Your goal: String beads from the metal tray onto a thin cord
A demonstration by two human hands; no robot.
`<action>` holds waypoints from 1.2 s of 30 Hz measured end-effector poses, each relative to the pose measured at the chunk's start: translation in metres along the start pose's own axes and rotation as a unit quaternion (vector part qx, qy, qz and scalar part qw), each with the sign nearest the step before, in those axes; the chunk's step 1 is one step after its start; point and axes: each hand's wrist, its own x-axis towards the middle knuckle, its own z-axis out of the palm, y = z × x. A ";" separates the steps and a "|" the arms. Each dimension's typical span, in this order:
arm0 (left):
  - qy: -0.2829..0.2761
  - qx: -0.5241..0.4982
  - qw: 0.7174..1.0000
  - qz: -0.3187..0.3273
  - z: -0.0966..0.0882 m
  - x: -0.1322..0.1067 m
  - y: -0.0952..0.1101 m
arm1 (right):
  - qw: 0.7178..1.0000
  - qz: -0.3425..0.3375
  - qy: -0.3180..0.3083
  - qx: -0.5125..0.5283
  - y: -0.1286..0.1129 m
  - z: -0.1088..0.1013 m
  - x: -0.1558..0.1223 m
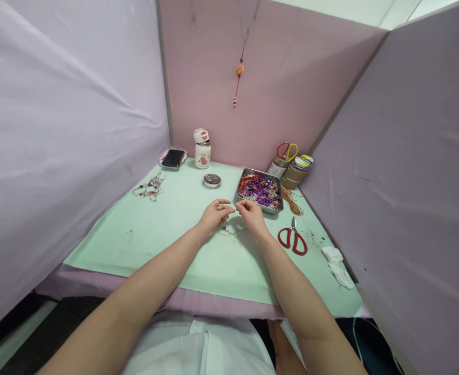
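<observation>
My left hand and my right hand meet fingertip to fingertip above the green mat. Both pinch a thin cord whose loose part trails onto the mat below. A small purple bead hangs on it under my left fingers. The exact spot where the fingertips grip is too small to make out. Just beyond my right hand stands a metal tray filled with mixed red, purple and clear beads.
Red-handled scissors lie right of my hands, near white tissue. Golden cord rests beside the tray. Behind are two jars, one holding scissors. Leftward are a round tin, beaded strings, a bottle and a phone.
</observation>
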 end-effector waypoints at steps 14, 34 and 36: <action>0.056 -0.108 0.992 -0.042 -0.007 0.009 0.000 | 0.951 -0.255 -0.045 -0.170 0.012 0.003 -0.004; 0.083 -0.090 0.992 0.003 -0.006 0.008 -0.001 | 0.933 -0.301 -0.034 -0.194 0.013 0.006 -0.006; 0.074 -0.099 0.992 -0.009 -0.005 0.007 0.000 | 0.921 -0.322 -0.038 -0.218 0.012 0.006 -0.006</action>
